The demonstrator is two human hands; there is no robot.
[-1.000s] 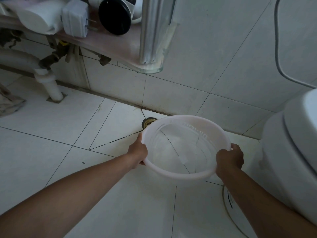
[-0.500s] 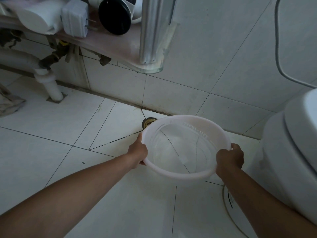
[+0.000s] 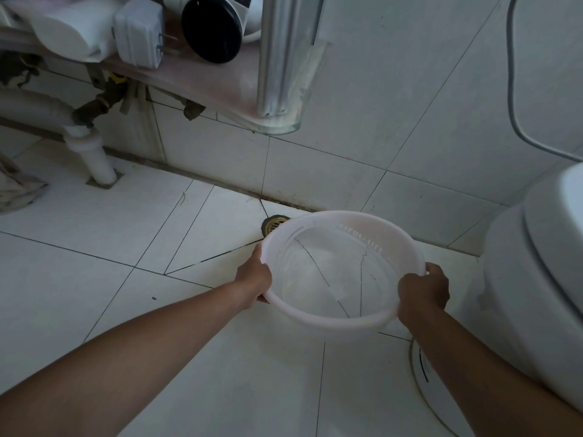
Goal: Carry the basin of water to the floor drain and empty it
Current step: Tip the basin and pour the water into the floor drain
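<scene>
The floor (image 3: 94, 279) is laid with white tiles with dark grout lines, and it meets a wall (image 3: 394, 89) of pale tiles beyond both hands. Up and to the left of the left hand (image 3: 254, 280), a pinkish shelf (image 3: 202, 86) stands out from the wall, with a white pipe (image 3: 91, 156) running down into the floor beneath it. Just right of the right hand (image 3: 422, 293) stands a white toilet (image 3: 536, 279), and a grey cable (image 3: 510, 89) hangs above it. The light is dim.
</scene>
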